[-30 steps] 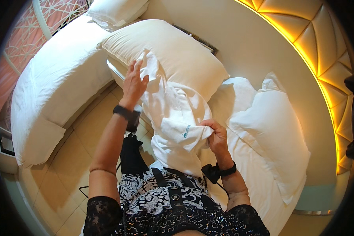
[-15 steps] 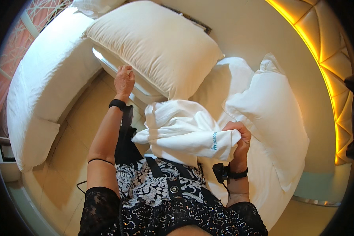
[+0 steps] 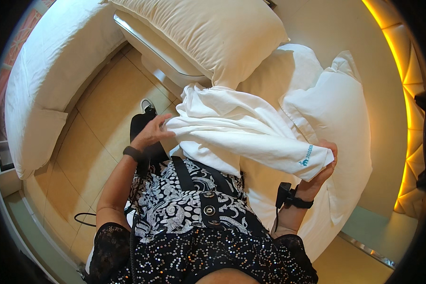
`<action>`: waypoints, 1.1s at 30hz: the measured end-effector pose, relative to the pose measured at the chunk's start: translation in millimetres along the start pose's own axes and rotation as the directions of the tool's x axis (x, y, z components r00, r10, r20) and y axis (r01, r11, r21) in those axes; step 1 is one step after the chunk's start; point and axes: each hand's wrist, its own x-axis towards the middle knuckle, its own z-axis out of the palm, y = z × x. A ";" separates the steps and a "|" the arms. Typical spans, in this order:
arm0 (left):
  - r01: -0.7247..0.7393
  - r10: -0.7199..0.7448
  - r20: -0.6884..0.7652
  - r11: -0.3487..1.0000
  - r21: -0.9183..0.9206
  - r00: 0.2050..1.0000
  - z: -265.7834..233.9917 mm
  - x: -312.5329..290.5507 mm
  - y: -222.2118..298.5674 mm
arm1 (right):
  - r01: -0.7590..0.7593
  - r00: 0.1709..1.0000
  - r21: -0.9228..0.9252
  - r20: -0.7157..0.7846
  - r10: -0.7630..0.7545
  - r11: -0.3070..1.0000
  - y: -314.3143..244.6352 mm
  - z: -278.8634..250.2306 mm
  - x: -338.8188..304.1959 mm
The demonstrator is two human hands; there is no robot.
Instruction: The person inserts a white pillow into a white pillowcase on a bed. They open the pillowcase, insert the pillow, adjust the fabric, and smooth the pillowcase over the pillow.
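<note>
Linen in hand: white pillowcase [image 3: 241,137], stretched between left hand [image 3: 149,134] and right hand [image 3: 323,166], draped above the lap and over the near edge of the bed [image 3: 288,80], just below a large pillow [image 3: 208,35]. Left fingers loosely curled on one bunched edge, right fingers closed tight round the folded corner bearing a small blue mark. Likely light, limp and quick to sag or slide where unsupported; best gripped at hems and corners, pinched firmly rather than held mid-cloth.
</note>
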 end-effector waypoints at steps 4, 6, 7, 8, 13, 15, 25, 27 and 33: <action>-0.092 0.170 -0.161 0.910 0.405 0.972 18.1 -3.6 -10.1 | 0.002 0.999 -0.008 0.053 -0.001 1.000 7.6 -13.1 4.0; 0.000 0.124 -0.255 0.900 0.437 0.959 18.7 0.0 -21.4 | 0.026 0.998 -0.018 0.053 -0.025 1.000 5.1 -12.5 4.5; 0.015 0.132 -0.282 0.886 0.463 0.950 15.1 0.0 -26.9 | 0.038 0.998 -0.023 0.054 -0.036 0.999 4.0 -11.7 4.7; 0.029 0.140 -0.306 0.871 0.490 0.942 10.9 -0.5 -26.6 | 0.071 0.997 -0.007 0.044 -0.071 0.997 3.4 -11.6 4.6; -0.096 0.336 -0.536 0.900 0.425 0.775 -22.9 2.2 -36.8 | 0.118 0.993 -0.106 0.027 -0.116 0.987 0.9 -14.1 11.3; -0.029 0.190 -0.590 0.962 0.271 0.785 -43.4 -0.2 -1.0 | 0.165 0.978 -0.126 0.147 -0.146 0.978 0.1 -19.2 16.3; -0.517 0.225 -0.816 0.850 -0.103 0.533 -123.4 -40.1 115.1 | 0.140 0.904 -0.427 0.424 0.060 0.894 16.1 -31.4 18.2; -0.516 0.288 -0.838 0.857 0.009 0.464 -132.1 -49.3 123.5 | 0.205 0.844 -0.536 0.520 0.129 0.819 29.9 -30.7 11.3; -0.327 0.265 -0.784 0.941 0.084 0.561 -132.8 -89.1 110.9 | -0.009 0.662 -0.638 0.574 0.483 0.770 79.3 -33.2 -36.4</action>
